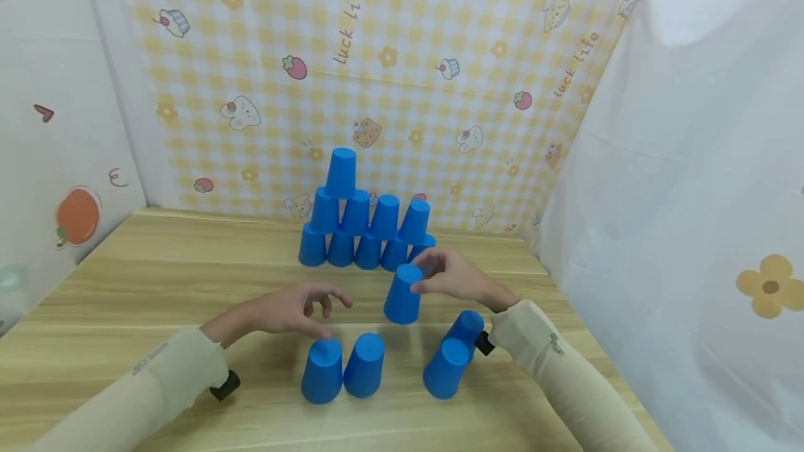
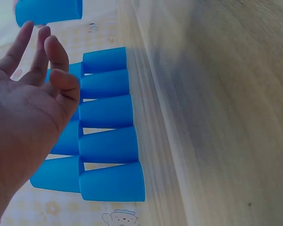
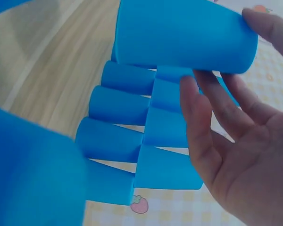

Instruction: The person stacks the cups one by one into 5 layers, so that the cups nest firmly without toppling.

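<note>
A pyramid of upturned blue cups stands at the back of the wooden table: two rows of several cups each, and one more cup on top at the left. My right hand pinches another upturned blue cup by its top, just in front of the pyramid's right end. In the right wrist view the right hand grips this cup before the stack. My left hand hovers with relaxed fingers and holds nothing. Just below it stand two cups side by side. The left wrist view shows the left hand's open palm, the pyramid and the held cup.
Two more blue cups stand close together under my right forearm. A yellow checked cloth hangs behind the table, and a white cloth closes its right side. Bare wood lies to the left of the cups.
</note>
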A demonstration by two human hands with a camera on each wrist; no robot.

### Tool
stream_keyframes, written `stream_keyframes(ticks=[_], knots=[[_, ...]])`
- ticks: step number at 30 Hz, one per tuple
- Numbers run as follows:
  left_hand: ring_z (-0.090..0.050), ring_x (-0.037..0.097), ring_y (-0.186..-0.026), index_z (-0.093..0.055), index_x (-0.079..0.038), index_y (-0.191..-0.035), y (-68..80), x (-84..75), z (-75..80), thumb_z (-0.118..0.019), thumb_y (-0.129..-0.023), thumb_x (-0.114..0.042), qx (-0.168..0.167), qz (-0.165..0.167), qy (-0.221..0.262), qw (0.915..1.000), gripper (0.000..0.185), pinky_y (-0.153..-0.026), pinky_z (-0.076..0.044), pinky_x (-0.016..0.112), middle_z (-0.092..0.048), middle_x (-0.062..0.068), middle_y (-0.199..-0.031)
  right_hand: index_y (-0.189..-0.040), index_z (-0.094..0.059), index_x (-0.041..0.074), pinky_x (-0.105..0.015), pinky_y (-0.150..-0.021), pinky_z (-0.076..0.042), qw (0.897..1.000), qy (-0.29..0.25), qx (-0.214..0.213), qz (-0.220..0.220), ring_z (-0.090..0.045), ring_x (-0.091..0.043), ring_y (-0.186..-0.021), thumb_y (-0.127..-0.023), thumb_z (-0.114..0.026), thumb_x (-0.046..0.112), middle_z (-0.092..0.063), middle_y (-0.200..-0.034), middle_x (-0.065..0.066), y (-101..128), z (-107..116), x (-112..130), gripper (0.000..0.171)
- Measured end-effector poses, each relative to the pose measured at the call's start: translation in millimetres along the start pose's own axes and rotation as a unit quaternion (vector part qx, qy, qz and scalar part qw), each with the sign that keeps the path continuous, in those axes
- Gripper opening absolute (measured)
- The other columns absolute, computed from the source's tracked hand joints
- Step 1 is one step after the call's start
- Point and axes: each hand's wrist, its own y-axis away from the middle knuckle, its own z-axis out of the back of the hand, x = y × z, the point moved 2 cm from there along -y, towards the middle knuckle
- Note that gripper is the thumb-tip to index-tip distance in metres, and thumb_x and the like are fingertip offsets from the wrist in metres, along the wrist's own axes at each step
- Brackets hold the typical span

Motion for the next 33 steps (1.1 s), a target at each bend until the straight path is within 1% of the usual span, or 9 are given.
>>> stream_keyframes(ticks=[3, 5, 9, 12, 17, 19, 22, 25, 33], knots=[[-0.055, 0.039, -0.105, -0.059, -0.014, -0.133, 0.2, 2.1, -0.1, -0.074, -0.088, -0.032, 0.013, -0.011, -0.001, 0.9998, 0.051, -0.078, -0.049, 0.037, -0.060, 0.004, -0.129, -0.116, -0.066, 0.008, -0.042, -0.079, -0.056, 1.000, -0.011, -0.023, -0.004, -0.067, -0.023, -0.092, -0.088, -0.075, 0.021, -0.069, -0.108, -0.007, -4.5, 2.8, 2.5, 0.033], [-0.057, 0.036, -0.103, -0.059, -0.018, -0.132, 2.2, 3.3, 0.3, -0.075, -0.087, -0.033, 0.026, -0.018, -0.001, 0.9995, 0.050, -0.076, -0.049, 0.035, -0.061, 0.004, -0.128, -0.117, -0.065, 0.007, -0.042, -0.076, -0.056, 0.999, -0.012, -0.039, -0.008, -0.067, -0.023, -0.090, -0.089, -0.075, 0.021, -0.069, -0.110, -0.008, -8.7, 3.9, 4.5, 0.034], [-0.059, 0.028, -0.098, -0.060, -0.014, -0.133, 5.0, 4.6, 1.5, -0.078, -0.085, -0.030, 0.049, -0.027, 0.009, 0.9984, 0.054, -0.071, -0.049, 0.031, -0.061, 0.003, -0.129, -0.119, -0.065, 0.008, -0.040, -0.071, -0.056, 0.997, -0.005, -0.078, -0.019, -0.067, -0.022, -0.089, -0.088, -0.076, 0.025, -0.068, -0.114, -0.008, -16.1, 7.7, 6.9, 0.037], [-0.059, 0.027, -0.097, -0.060, -0.012, -0.134, 6.1, 5.5, 1.9, -0.080, -0.083, -0.030, 0.065, -0.032, 0.016, 0.9972, 0.057, -0.069, -0.049, 0.031, -0.061, 0.002, -0.130, -0.119, -0.065, 0.008, -0.039, -0.071, -0.056, 0.995, -0.006, -0.096, -0.021, -0.067, -0.022, -0.091, -0.088, -0.076, 0.027, -0.066, -0.117, -0.008, -21.7, 10.2, 8.4, 0.038], [-0.059, 0.024, -0.097, -0.062, -0.018, -0.131, 6.4, 8.5, 0.3, -0.080, -0.082, -0.038, 0.097, -0.043, 0.023, 0.9941, 0.056, -0.071, -0.050, 0.030, -0.062, 0.005, -0.125, -0.120, -0.065, 0.005, -0.039, -0.073, -0.057, 0.992, -0.018, -0.123, -0.008, -0.068, -0.027, -0.096, -0.090, -0.074, 0.026, -0.066, -0.118, -0.012, -30.9, 12.9, 12.0, 0.038], [-0.059, 0.020, -0.097, -0.063, -0.017, -0.128, 6.2, 9.9, -0.9, -0.079, -0.083, -0.038, 0.105, -0.045, 0.022, 0.9932, 0.053, -0.071, -0.050, 0.030, -0.063, 0.003, -0.121, -0.120, -0.065, 0.006, -0.041, -0.079, -0.057, 0.990, -0.017, -0.140, -0.012, -0.066, -0.027, -0.102, -0.090, -0.075, 0.027, -0.066, -0.119, -0.011, -34.9, 14.3, 12.6, 0.039], [-0.059, 0.017, -0.096, -0.066, -0.012, -0.125, 5.3, 11.6, -2.4, -0.080, -0.083, -0.034, 0.113, -0.048, 0.022, 0.9921, 0.049, -0.070, -0.050, 0.030, -0.065, 0.000, -0.118, -0.123, -0.064, 0.006, -0.045, -0.087, -0.055, 0.987, -0.020, -0.158, -0.022, -0.062, -0.028, -0.108, -0.089, -0.075, 0.029, -0.066, -0.121, -0.010, -39.1, 16.5, 13.6, 0.042], [-0.059, 0.016, -0.095, -0.067, -0.010, -0.122, 5.0, 12.2, -3.0, -0.079, -0.083, -0.031, 0.115, -0.046, 0.020, 0.9921, 0.046, -0.070, -0.050, 0.030, -0.066, -0.002, -0.115, -0.123, -0.064, 0.007, -0.048, -0.090, -0.053, 0.985, -0.025, -0.166, -0.029, -0.061, -0.028, -0.110, -0.089, -0.075, 0.031, -0.066, -0.121, -0.009, -42.1, 18.2, 14.6, 0.043], [-0.060, 0.016, -0.094, -0.068, -0.022, -0.120, 5.1, 12.7, -3.1, -0.077, -0.084, -0.030, 0.111, -0.030, 0.019, 0.9932, 0.038, -0.071, -0.049, 0.028, -0.068, -0.003, -0.111, -0.124, -0.063, 0.010, -0.045, -0.089, -0.054, 0.981, -0.025, -0.190, -0.032, -0.064, -0.025, -0.106, -0.089, -0.075, 0.035, -0.068, -0.119, -0.007, -52.0, 21.7, 16.5, 0.045]])
